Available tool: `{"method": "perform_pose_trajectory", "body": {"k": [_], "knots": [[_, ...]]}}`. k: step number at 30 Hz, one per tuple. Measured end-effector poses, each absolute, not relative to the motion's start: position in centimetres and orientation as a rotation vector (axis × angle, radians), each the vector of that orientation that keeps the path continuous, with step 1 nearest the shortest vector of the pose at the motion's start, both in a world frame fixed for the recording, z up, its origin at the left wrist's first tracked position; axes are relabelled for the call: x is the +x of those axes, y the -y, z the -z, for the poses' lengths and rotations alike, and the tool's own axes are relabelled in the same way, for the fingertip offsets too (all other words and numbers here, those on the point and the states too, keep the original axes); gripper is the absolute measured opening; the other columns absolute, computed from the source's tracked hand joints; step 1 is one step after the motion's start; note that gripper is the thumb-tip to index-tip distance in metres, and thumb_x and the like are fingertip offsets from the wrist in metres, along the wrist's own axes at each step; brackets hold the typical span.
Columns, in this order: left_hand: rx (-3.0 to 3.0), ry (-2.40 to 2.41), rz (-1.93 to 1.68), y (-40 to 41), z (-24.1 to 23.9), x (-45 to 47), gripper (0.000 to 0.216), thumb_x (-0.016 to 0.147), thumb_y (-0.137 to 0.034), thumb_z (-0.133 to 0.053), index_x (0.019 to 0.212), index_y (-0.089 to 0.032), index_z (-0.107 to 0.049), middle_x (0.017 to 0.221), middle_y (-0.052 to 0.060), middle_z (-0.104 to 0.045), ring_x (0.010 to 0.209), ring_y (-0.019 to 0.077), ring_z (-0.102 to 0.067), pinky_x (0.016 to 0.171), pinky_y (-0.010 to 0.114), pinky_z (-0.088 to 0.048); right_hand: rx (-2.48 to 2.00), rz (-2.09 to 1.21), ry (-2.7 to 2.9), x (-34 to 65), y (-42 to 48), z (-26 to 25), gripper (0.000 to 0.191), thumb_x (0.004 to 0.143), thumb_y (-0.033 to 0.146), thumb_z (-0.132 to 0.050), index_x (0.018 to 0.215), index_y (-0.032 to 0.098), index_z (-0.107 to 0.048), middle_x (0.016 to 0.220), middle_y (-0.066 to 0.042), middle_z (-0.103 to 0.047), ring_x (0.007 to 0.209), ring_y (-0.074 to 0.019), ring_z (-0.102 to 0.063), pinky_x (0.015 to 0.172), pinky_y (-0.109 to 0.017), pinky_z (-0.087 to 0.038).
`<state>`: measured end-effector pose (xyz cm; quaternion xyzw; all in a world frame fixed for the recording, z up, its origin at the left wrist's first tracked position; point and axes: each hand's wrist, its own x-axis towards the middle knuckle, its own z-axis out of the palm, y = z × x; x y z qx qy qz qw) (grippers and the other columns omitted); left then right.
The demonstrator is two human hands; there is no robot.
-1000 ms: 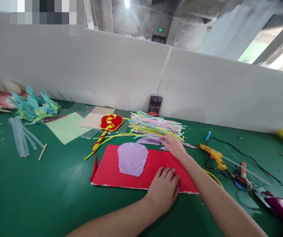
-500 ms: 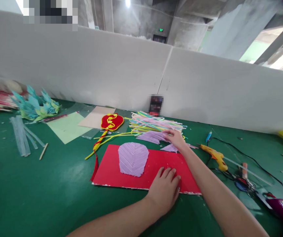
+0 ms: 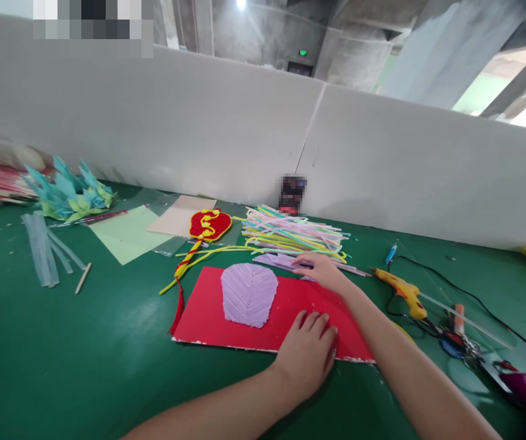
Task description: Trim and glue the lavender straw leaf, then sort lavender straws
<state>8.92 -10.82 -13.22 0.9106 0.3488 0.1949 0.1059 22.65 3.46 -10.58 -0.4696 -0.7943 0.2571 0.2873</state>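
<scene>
Pale partition (image 3: 153,122) runs along the back of a green worktop (image 3: 84,366), and a red board (image 3: 199,315) lies flat before me. Just beyond the board's far edge, in front of a loose bundle of coloured stems (image 3: 290,231), lie the lilac pieces (image 3: 270,261), low and ribbed. My right hand (image 3: 322,272) is bent over their right end; the fingers are curled, but they mask what is beneath, so I can't tell whether they pinch a piece or merely touch. My left hand (image 3: 306,345) rests on the board near its front edge, fingers slightly apart. On the board, left of that hand, sits a lilac petal-shaped panel (image 3: 249,295).

I judge the pieces very light, soft and somewhat bendy, with more grip than slip; their ribs could part if twisted. A gentle pinch across the ribs, well in from the loose tips, should suit them best.
</scene>
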Motion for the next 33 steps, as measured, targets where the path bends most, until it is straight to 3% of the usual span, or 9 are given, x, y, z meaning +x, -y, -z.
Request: {"method": "perform_pose_trajectory", "body": {"k": [3, 9, 14, 20, 23, 33], "knots": [[2.686, -1.033, -0.562, 10.8, 13.3, 8.9, 0.034, 0.093, -0.030, -0.033, 0.121, -0.017, -0.048, 0.130, 0.008, -0.050, 0.120, 0.0232, -0.043, 0.104, 0.042, -0.032, -1.303, -0.459, 2.152, 22.1, -3.2, 11.3, 0.026, 0.078, 0.029, -0.063, 0.103, 0.022, -0.064, 0.093, -0.004, -0.066, 0.092, -0.0199, -0.059, 0.086, -0.035, -0.044], [2.702, -1.036, -0.572, 10.7, 13.4, 8.9, 0.034, 0.093, -0.031, -0.034, 0.120, -0.016, -0.049, 0.128, 0.008, -0.051, 0.119, 0.0232, -0.043, 0.104, 0.042, -0.031, -1.285, -0.189, 2.268, 20.8, -3.3, 12.6, 0.006, 0.079, 0.023, -0.063, 0.083, 0.020, -0.066, 0.089, -0.005, -0.059, 0.090, -0.0200, -0.054, 0.083, -0.034, -0.043], [2.706, -1.041, -0.573, 10.8, 13.3, 9.0, 0.033, 0.093, -0.030, -0.035, 0.119, -0.016, -0.049, 0.128, 0.008, -0.051, 0.117, 0.0224, -0.044, 0.104, 0.042, -0.032, -1.260, -0.190, 2.299, 20.4, -3.0, 12.5, 0.006, 0.079, 0.021, -0.062, 0.084, 0.020, -0.061, 0.097, -0.006, -0.059, 0.096, -0.0207, -0.053, 0.086, -0.034, -0.042], [2.704, -1.037, -0.579, 10.8, 13.2, 8.9, 0.033, 0.093, -0.030, -0.034, 0.119, -0.016, -0.049, 0.126, 0.008, -0.052, 0.117, 0.0233, -0.044, 0.103, 0.042, -0.032, -1.378, -0.389, 2.158, 20.4, -3.6, 12.7, 0.007, 0.084, 0.023, -0.054, 0.080, 0.020, -0.059, 0.088, -0.004, -0.064, 0.087, -0.0191, -0.057, 0.082, -0.033, -0.041], [2.701, -1.032, -0.582, 10.8, 13.3, 8.9, 0.034, 0.093, -0.030, -0.032, 0.119, -0.015, -0.049, 0.127, 0.008, -0.052, 0.118, 0.0236, -0.044, 0.103, 0.042, -0.032, -1.406, -0.391, 2.130, 20.6, -3.9, 13.1, 0.005, 0.081, 0.021, -0.056, 0.085, 0.020, -0.058, 0.091, -0.005, -0.064, 0.092, -0.0211, -0.056, 0.084, -0.035, -0.040], [2.684, -1.028, -0.599, 10.8, 13.5, 8.9, 0.035, 0.093, -0.030, -0.034, 0.122, -0.017, -0.048, 0.130, 0.009, -0.051, 0.119, 0.0229, -0.043, 0.104, 0.043, -0.031, -1.335, -0.506, 2.089, 20.2, -4.3, 12.4, 0.026, 0.072, 0.015, -0.057, 0.097, 0.019, -0.054, 0.092, -0.003, -0.059, 0.086, -0.0168, -0.057, 0.081, -0.032, -0.042]]}}
